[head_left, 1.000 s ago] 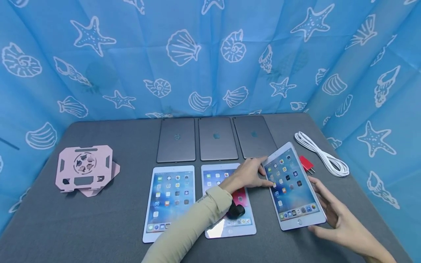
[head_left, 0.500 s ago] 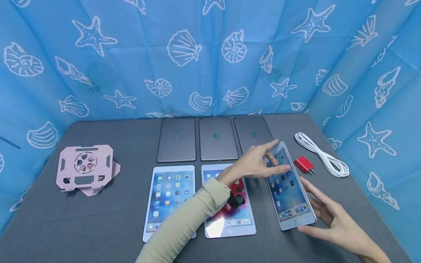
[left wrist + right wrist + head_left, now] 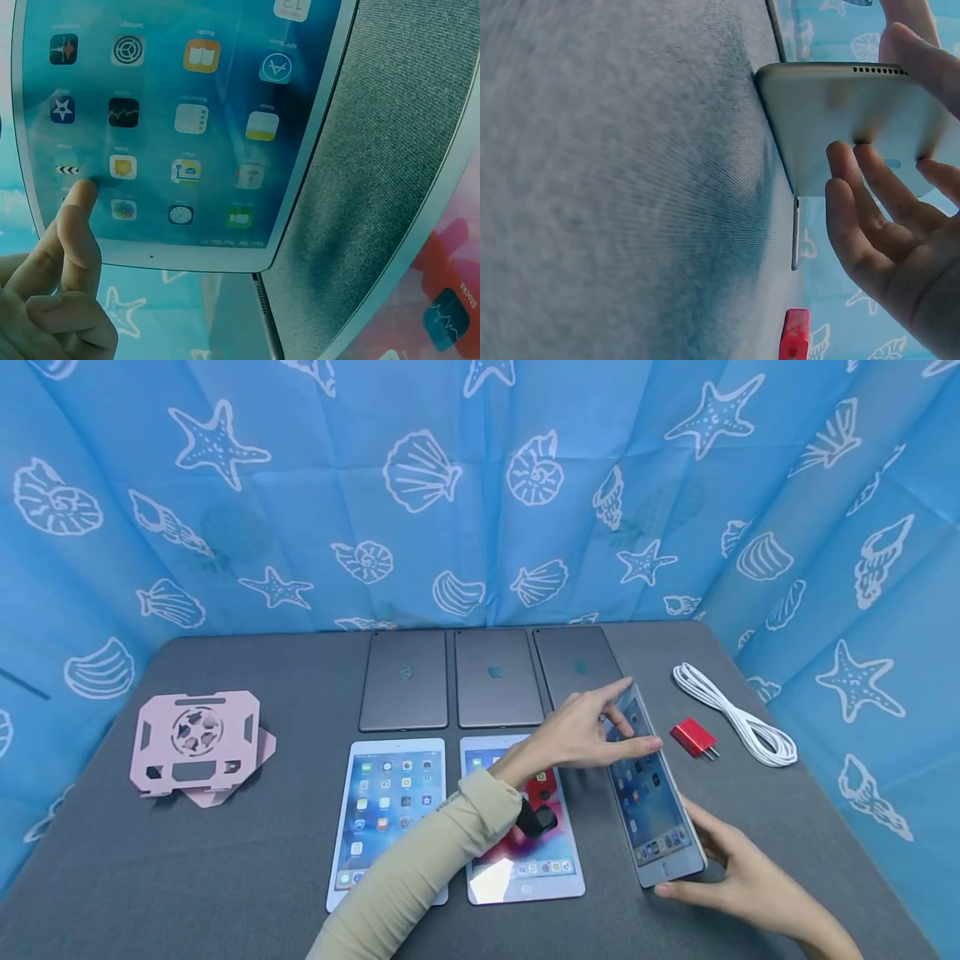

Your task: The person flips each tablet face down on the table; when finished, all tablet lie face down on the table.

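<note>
In the head view a white-framed tablet [image 3: 648, 789] with a lit screen stands steeply tilted at the right, its left long edge lowest. My right hand [image 3: 738, 868] holds it near the bottom right, thumb at the lower front edge. In the right wrist view the fingertips [image 3: 861, 146] press the tablet's pale back [image 3: 802, 127]. My left hand [image 3: 573, 731] reaches over the tablet's upper part, index finger and thumb spread. Its finger [image 3: 81, 199] overlaps the screen near the top in the left wrist view; whether it touches the glass I cannot tell.
Two lit tablets [image 3: 390, 793] lie screen up, one partly under my left sleeve [image 3: 427, 868]. Three dark tablets [image 3: 405, 681] lie face down behind. A pink metal stand [image 3: 197, 743] is at left, a red charger [image 3: 693, 737] and coiled white cable [image 3: 738, 714] at right.
My left hand has gone from the tablet's left edge to its upper part. The tablet has tilted further up on its left side as my right hand shifted leftward.
</note>
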Action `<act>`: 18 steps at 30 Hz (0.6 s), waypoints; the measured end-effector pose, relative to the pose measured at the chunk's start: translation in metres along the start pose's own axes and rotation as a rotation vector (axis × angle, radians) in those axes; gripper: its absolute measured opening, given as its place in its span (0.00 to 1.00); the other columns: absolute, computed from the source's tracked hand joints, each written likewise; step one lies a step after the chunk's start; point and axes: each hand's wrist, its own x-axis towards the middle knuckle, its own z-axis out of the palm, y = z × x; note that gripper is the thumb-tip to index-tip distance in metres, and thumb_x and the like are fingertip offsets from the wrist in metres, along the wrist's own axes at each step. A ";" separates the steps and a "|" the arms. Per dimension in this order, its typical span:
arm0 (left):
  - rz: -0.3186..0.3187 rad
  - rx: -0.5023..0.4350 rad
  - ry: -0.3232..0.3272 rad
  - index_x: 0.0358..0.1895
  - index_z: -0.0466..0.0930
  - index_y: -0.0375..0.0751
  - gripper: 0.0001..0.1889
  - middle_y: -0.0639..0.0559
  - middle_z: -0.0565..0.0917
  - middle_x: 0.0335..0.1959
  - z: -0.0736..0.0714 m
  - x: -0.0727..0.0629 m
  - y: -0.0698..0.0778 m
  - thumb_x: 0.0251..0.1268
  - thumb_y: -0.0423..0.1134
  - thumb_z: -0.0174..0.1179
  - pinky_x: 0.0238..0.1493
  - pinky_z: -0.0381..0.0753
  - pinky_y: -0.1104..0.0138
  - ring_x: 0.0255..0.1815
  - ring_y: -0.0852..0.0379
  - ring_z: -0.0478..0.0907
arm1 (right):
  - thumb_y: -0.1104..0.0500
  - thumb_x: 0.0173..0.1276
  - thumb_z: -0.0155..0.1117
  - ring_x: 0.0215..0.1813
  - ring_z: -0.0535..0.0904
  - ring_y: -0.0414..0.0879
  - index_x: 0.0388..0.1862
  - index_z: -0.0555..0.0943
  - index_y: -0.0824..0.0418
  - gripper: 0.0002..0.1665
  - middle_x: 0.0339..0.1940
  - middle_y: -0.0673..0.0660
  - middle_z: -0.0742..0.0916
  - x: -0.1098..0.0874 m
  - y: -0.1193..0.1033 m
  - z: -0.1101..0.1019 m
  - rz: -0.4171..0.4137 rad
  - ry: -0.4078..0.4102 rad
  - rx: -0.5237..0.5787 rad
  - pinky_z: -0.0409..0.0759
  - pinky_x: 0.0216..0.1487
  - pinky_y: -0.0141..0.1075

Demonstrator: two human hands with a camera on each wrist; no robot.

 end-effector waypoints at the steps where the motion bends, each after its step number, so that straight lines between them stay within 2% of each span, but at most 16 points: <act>1: -0.001 0.001 0.004 0.83 0.51 0.44 0.48 0.60 0.87 0.41 0.000 -0.001 0.000 0.68 0.57 0.65 0.21 0.70 0.78 0.15 0.67 0.73 | 0.67 0.56 0.79 0.54 0.79 0.26 0.85 0.49 0.60 0.65 0.68 0.18 0.67 0.000 0.000 0.001 0.007 0.006 -0.025 0.83 0.46 0.30; 2: -0.002 0.001 0.010 0.83 0.51 0.44 0.48 0.60 0.87 0.41 0.000 -0.001 0.001 0.67 0.57 0.65 0.20 0.70 0.78 0.15 0.68 0.73 | 0.66 0.56 0.80 0.55 0.77 0.25 0.85 0.49 0.59 0.66 0.68 0.19 0.66 0.001 -0.001 0.002 0.013 0.011 -0.043 0.82 0.46 0.30; 3: -0.005 -0.003 0.016 0.83 0.51 0.44 0.48 0.61 0.87 0.40 -0.001 -0.002 0.001 0.67 0.56 0.65 0.20 0.69 0.78 0.15 0.67 0.73 | 0.65 0.55 0.81 0.56 0.77 0.24 0.85 0.49 0.60 0.66 0.71 0.24 0.69 0.001 -0.001 0.003 0.012 0.014 -0.052 0.83 0.46 0.30; 6: -0.011 -0.021 0.031 0.83 0.53 0.45 0.47 0.62 0.86 0.39 -0.001 -0.004 0.001 0.67 0.56 0.66 0.19 0.67 0.78 0.14 0.68 0.72 | 0.63 0.55 0.82 0.57 0.75 0.22 0.85 0.51 0.61 0.66 0.77 0.51 0.74 0.002 -0.002 0.004 0.025 0.016 -0.075 0.82 0.47 0.29; 9: -0.006 -0.022 0.042 0.82 0.54 0.45 0.46 0.61 0.87 0.38 -0.002 -0.005 0.000 0.67 0.55 0.66 0.18 0.64 0.78 0.13 0.68 0.69 | 0.61 0.55 0.82 0.58 0.73 0.20 0.82 0.55 0.66 0.62 0.70 0.76 0.75 0.003 -0.002 0.006 0.052 0.001 -0.090 0.82 0.48 0.28; 11: -0.003 -0.019 0.049 0.82 0.54 0.45 0.46 0.61 0.88 0.38 -0.003 -0.007 0.000 0.67 0.55 0.66 0.18 0.63 0.77 0.13 0.68 0.68 | 0.60 0.55 0.82 0.58 0.72 0.18 0.80 0.58 0.69 0.59 0.69 0.77 0.76 0.004 -0.001 0.007 0.064 -0.016 -0.104 0.81 0.48 0.27; 14: -0.011 -0.017 0.058 0.82 0.54 0.45 0.46 0.61 0.88 0.37 -0.005 -0.008 -0.001 0.66 0.56 0.67 0.19 0.63 0.77 0.12 0.67 0.65 | 0.59 0.56 0.82 0.57 0.72 0.19 0.77 0.62 0.71 0.55 0.66 0.76 0.78 0.006 -0.002 0.009 0.035 -0.037 -0.117 0.81 0.48 0.27; 18: -0.025 -0.049 0.064 0.82 0.54 0.44 0.47 0.60 0.88 0.35 -0.007 -0.010 -0.005 0.65 0.54 0.68 0.23 0.69 0.77 0.13 0.66 0.68 | 0.59 0.58 0.81 0.48 0.81 0.25 0.77 0.61 0.73 0.54 0.60 0.74 0.81 0.010 -0.004 0.012 -0.022 -0.074 -0.085 0.84 0.42 0.30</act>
